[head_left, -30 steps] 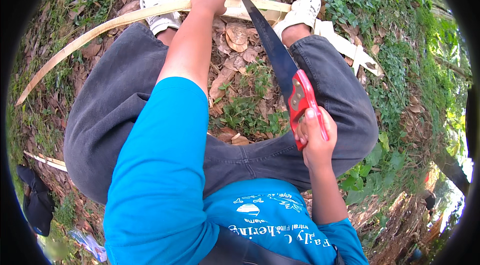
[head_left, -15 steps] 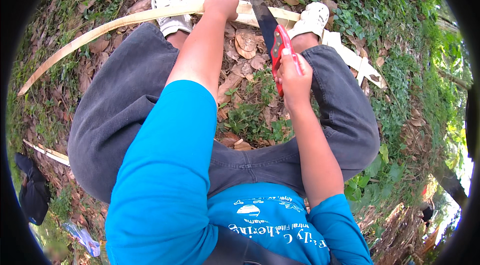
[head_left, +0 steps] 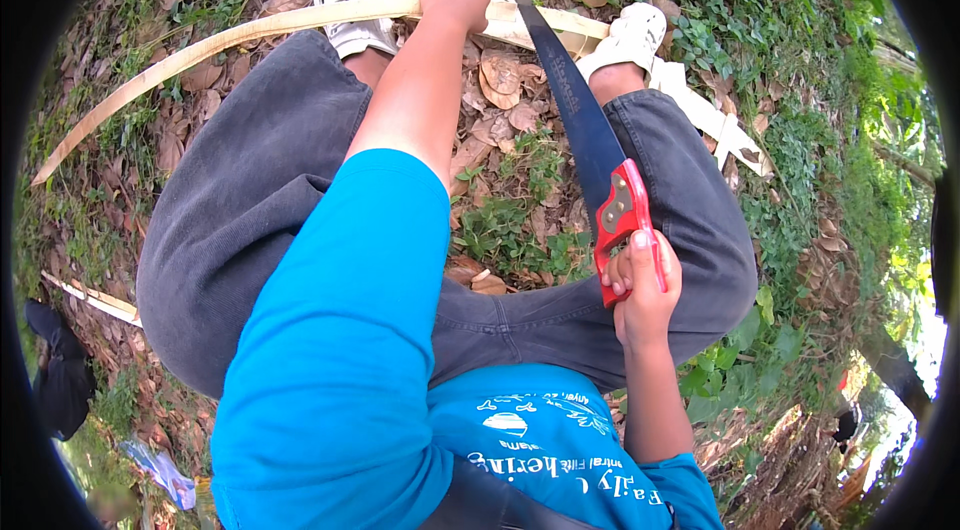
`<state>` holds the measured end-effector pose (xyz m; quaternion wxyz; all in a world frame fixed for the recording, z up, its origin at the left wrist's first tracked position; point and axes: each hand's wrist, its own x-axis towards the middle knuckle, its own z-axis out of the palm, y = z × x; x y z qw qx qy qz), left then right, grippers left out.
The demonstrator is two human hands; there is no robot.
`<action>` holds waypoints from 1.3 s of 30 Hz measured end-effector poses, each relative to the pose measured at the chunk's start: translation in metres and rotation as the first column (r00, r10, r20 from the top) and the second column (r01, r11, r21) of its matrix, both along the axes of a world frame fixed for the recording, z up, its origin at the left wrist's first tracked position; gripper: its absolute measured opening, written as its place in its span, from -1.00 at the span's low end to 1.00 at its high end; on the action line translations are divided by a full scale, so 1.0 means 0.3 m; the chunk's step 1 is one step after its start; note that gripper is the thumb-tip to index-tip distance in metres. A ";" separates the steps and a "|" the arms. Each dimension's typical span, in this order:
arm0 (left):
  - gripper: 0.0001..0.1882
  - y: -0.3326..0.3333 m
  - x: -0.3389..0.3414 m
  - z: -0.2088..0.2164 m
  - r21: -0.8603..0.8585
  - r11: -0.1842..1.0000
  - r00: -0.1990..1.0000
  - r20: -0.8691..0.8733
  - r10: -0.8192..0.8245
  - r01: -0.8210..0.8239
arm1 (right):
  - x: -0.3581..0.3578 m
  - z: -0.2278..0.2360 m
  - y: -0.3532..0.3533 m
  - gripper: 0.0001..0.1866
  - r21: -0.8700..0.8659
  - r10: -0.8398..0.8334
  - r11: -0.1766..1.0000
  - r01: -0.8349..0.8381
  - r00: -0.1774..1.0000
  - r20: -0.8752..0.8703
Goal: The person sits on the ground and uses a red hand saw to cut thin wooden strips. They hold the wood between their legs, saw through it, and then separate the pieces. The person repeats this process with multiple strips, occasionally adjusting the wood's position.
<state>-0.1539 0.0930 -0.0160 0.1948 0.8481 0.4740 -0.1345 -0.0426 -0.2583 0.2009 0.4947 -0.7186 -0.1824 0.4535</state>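
Note:
My left hand [head_left: 457, 4] is closed round a long pale wooden strip [head_left: 250, 28] that curves away to the left in the fisheye view. The strip runs across in front of my feet. My right hand [head_left: 645, 282] grips the red handle of a hand saw [head_left: 580, 115], low over my right thigh. Its dark blade slants up and left, and the tip lies at the strip just right of my left hand. Whether the teeth touch the wood I cannot tell. Under the strip, more pale wooden pieces [head_left: 705, 115] lie on the ground near my right shoe.
White clogs [head_left: 630, 35] are on my feet, close to the strip and blade. Dry leaves [head_left: 500, 80] and green plants [head_left: 740, 0] cover the ground. Another pale strip [head_left: 95, 298] and a black bag-like thing [head_left: 60, 370] lie at the left.
My right hand has drawn the saw back toward me and to the right, so more blade shows below the strip. My left hand has shifted slightly right, still holding the strip.

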 end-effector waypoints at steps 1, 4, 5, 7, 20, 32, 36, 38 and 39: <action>-0.66 0.001 -0.005 -0.003 0.006 1.000 1.000 0.004 0.012 -0.012 | -0.001 -0.005 0.000 -0.75 0.017 0.004 1.000 -0.004 1.000 -0.008; -0.66 -0.011 -0.006 -0.033 0.012 1.000 1.000 0.013 0.022 -0.022 | 0.013 -0.094 0.081 -0.72 0.083 0.009 0.996 -0.007 1.000 -0.028; -0.66 -0.016 0.006 -0.035 0.003 1.000 1.000 0.011 0.018 -0.018 | 0.006 -0.139 0.148 -0.68 0.038 -0.011 0.999 0.011 1.000 0.019; -0.66 -0.002 0.018 -0.031 0.003 1.000 1.000 -0.008 0.024 -0.024 | 0.036 -0.273 0.322 -0.67 0.111 -0.013 0.994 0.014 1.000 -0.008; -0.66 0.001 0.012 -0.019 -0.008 1.000 1.000 -0.026 -0.013 0.013 | -0.005 -0.452 0.319 -0.77 0.106 0.138 0.984 -0.144 0.988 0.064; -0.69 -0.030 -0.010 -0.066 0.045 0.999 0.999 0.037 0.012 -0.014 | 0.010 -0.090 0.050 -0.78 -0.051 0.035 0.998 -0.036 0.999 -0.031; -0.71 -0.029 -0.027 -0.087 0.093 0.996 0.999 0.034 -0.007 0.004 | 0.039 -0.007 0.020 -0.76 -0.001 0.026 1.000 -0.026 0.998 -0.051; -0.70 -0.027 -0.024 -0.070 0.093 0.996 1.000 0.021 -0.005 0.003 | 0.039 -0.033 0.053 -0.74 0.027 0.010 1.000 -0.010 1.000 -0.027; -0.70 -0.035 -0.008 -0.057 0.081 0.997 1.000 0.015 -0.007 0.006 | 0.035 -0.088 0.097 -0.72 0.037 -0.001 0.999 0.001 1.000 -0.004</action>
